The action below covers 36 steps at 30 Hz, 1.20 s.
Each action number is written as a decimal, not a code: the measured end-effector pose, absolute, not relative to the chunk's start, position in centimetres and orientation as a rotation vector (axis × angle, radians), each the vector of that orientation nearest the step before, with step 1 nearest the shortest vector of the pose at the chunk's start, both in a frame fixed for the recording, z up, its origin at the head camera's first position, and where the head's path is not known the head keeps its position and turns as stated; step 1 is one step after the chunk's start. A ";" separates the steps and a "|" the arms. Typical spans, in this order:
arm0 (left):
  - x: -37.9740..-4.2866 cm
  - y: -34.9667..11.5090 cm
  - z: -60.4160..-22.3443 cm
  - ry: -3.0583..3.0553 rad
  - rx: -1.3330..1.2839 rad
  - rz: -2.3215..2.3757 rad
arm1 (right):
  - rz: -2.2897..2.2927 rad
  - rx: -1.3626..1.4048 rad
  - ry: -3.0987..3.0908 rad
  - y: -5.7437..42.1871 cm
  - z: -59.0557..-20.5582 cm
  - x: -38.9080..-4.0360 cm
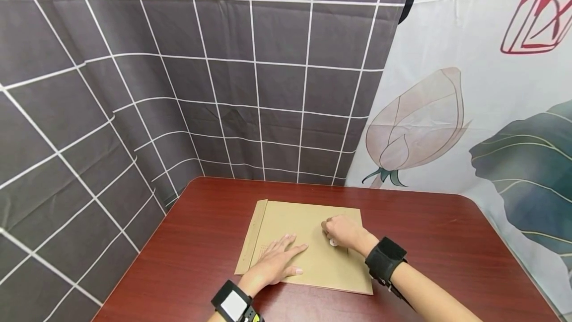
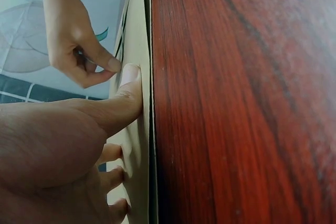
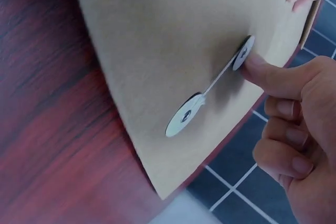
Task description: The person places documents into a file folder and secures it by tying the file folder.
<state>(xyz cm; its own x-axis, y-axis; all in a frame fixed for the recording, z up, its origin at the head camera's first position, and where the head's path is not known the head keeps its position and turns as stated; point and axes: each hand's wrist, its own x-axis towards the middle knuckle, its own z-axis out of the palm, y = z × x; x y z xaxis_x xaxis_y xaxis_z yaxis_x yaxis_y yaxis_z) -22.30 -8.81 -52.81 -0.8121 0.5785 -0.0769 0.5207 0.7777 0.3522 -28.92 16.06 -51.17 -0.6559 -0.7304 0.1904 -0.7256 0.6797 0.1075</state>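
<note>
A kraft paper document envelope (image 1: 313, 275) with a string closure lies on the table. My left hand (image 1: 274, 262) rests spread on its left part, the thumb near the front edge. My right hand (image 1: 344, 231) is over the right part, fingers curled. In the right wrist view a thin white string (image 3: 216, 80) runs taut between a lower disc (image 3: 178, 124) and an upper disc (image 3: 242, 53). The right fingertips pinch the string at the upper disc, which partly hides them. In the left wrist view the right thumb and a finger meet just above the paper.
The dark red wooden table (image 1: 187, 252) extends around the envelope. Behind it hang a grey curtain with a white grid (image 1: 277, 83) and a white cloth with a lotus print (image 1: 415, 128). Both wrists wear black bands (image 1: 386, 260).
</note>
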 end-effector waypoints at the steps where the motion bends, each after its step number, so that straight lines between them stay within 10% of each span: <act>1: -22.3 -8.8 -52.8 2.789 0.869 0.477 | 0.011 1.161 -2.688 16.2 -51.2 -28.9; 36: -22.3 -8.9 -53.0 2.788 0.883 0.502 | 0.816 0.356 -2.899 17.1 -51.9 -26.2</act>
<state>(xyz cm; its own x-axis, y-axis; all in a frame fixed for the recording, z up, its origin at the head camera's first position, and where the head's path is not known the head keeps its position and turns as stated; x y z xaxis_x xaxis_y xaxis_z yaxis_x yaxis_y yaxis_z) -22.33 -8.86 -52.99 -0.8090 0.5845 -0.0626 0.5259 0.7673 0.3670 -26.21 17.07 -51.90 -0.9666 -0.1945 0.1667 -0.2529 0.8282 -0.5001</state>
